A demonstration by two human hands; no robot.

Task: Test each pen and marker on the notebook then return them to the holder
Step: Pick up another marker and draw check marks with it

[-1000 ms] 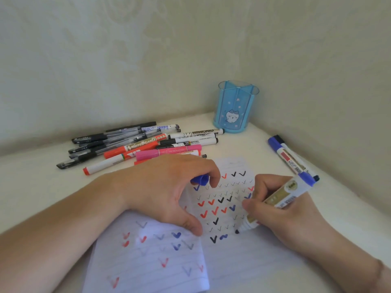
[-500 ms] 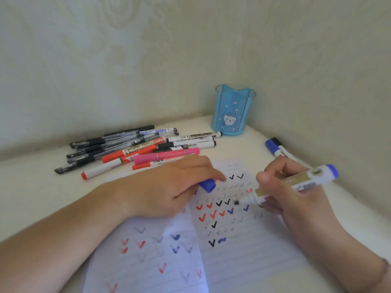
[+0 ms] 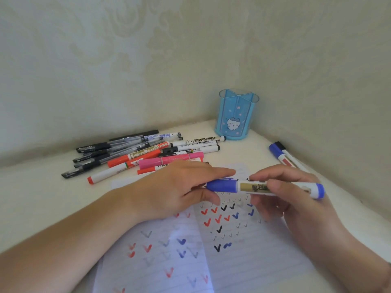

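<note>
A blue whiteboard marker (image 3: 254, 187) lies level above the open notebook (image 3: 243, 256), whose pages carry red, blue and black ticks. My right hand (image 3: 292, 199) grips the marker's barrel. My left hand (image 3: 182, 187) pinches its blue cap (image 3: 222, 185), which sits on the marker's tip. The blue see-through pen holder (image 3: 237, 115) with a cat picture stands empty in the back corner.
A heap of several black pens, red and black whiteboard markers and a pink marker (image 3: 171, 160) lies at the back left. Two markers, one blue-capped (image 3: 279, 155), lie by the right wall. Walls close the corner behind and to the right.
My right hand lifted the marker off the page and turned it level. My left hand brought the blue cap onto its tip.
</note>
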